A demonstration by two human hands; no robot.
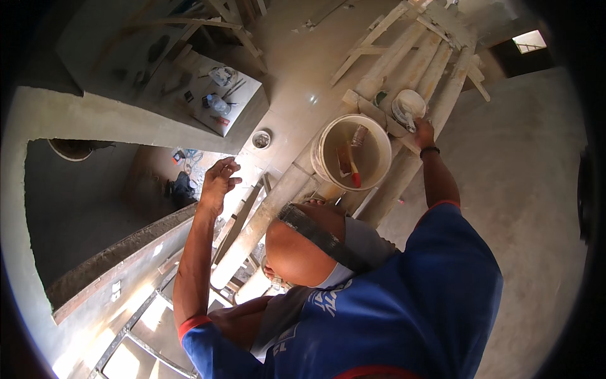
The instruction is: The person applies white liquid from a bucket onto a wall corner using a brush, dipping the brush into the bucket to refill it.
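Observation:
My right hand [424, 132] is at the near rim of a small white bucket [408, 103], which stands on the scaffold planks with whitish material and a tool in it. Whether the fingers close on the rim or on the tool is hard to tell. My left hand [220, 182] is raised on the left, fingers partly curled and apart, with nothing in it. Between the hands stands a large white bucket [351, 152] of cloudy water. A brush with a red and yellow handle [353, 168] rests in it, beside another brush-like tool [360, 136].
I am up on a scaffold of long round poles [279, 203], high above the tiled floor [296, 71]. A ledge [248, 90] at upper left holds a plastic bottle [218, 104] and tools. A wall opening [109, 189] is at left, a metal ladder-like frame [125, 329] below, a plastered wall [511, 166] at right.

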